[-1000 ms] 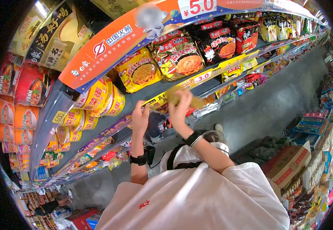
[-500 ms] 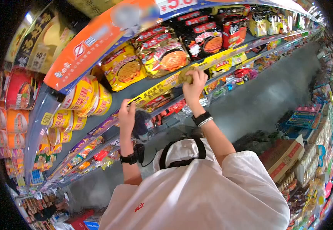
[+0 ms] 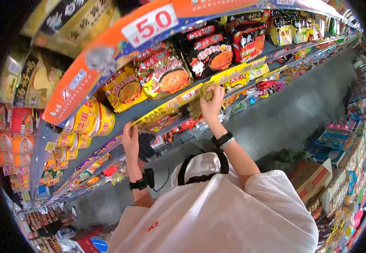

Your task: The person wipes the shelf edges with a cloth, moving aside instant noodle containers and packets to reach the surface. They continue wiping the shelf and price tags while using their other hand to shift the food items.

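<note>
My right hand (image 3: 212, 105) is raised to the yellow price strip (image 3: 170, 103) on the front of a noodle shelf. It is closed on a crumpled yellow-green cloth (image 3: 203, 95) that presses against the strip. Just above it lie bagged instant noodles (image 3: 166, 78). My left hand (image 3: 130, 139) is lower and to the left, with its fingers curled over the front edge of the same shelf (image 3: 143, 122). Both wrists carry black bands.
Yellow cup noodles (image 3: 94, 118) stand left of the bags, under an orange banner with a 5.0 price sign (image 3: 149, 25). The grey aisle floor (image 3: 301, 109) runs to the right. A cardboard box (image 3: 313, 179) and stocked shelves (image 3: 360, 139) line the right side.
My right hand has slid the cloth rightward along the yellow strip. My left hand has kept its hold on the shelf edge. The view has shifted slightly.
</note>
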Demonstrator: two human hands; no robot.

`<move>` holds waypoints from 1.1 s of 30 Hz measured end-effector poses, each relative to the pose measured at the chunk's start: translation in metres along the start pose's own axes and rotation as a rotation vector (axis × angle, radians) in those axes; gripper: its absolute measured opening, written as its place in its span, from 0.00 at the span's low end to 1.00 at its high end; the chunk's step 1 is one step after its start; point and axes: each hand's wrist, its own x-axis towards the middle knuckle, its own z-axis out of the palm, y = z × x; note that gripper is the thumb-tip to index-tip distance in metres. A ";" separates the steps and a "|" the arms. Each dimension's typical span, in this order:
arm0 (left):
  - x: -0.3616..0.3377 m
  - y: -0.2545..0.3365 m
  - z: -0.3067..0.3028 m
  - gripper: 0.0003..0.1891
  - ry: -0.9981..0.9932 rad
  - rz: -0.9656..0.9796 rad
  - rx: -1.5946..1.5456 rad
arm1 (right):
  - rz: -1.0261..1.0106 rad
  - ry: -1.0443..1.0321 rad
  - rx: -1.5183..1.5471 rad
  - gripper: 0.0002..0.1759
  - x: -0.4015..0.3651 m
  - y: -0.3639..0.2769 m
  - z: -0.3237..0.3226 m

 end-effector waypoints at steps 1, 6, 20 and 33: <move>-0.002 0.007 0.000 0.11 0.034 0.010 0.101 | 0.015 -0.052 0.000 0.19 0.007 0.002 -0.002; -0.004 0.025 0.005 0.11 0.036 -0.104 0.052 | -0.054 -0.007 -0.111 0.18 0.057 0.035 -0.032; -0.037 0.015 0.028 0.12 0.484 -0.076 -0.193 | -0.609 0.111 -0.042 0.23 0.186 -0.066 -0.113; -0.077 0.048 0.040 0.10 0.543 -0.399 -0.521 | -1.203 -0.062 -0.095 0.21 0.209 -0.140 -0.049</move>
